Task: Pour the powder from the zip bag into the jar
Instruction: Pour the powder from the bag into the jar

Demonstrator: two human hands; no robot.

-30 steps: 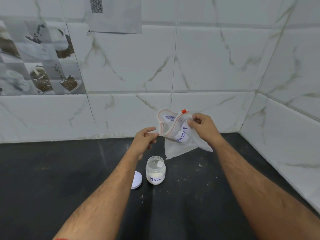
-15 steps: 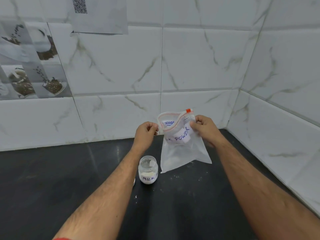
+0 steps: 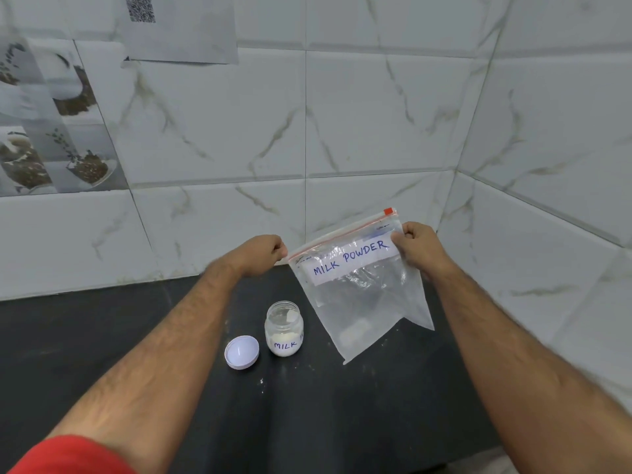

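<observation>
Bag stretched flat above the counter, nearly empty.

I see the zip bag (image 3: 359, 289) held taut by its top corners, left hand (image 3: 265, 249) and right hand (image 3: 415, 246) each pinching one, likely to line up the zip; earlier its mouth gaped. The open jar (image 3: 284, 328) with powder stands below, its lid (image 3: 241, 352) just beside.

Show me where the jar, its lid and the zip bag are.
jar (image 3: 284, 331), head view, on its glass side.
lid (image 3: 241, 352), head view, on its inner face.
zip bag (image 3: 359, 302), head view, on its clear front.
</observation>
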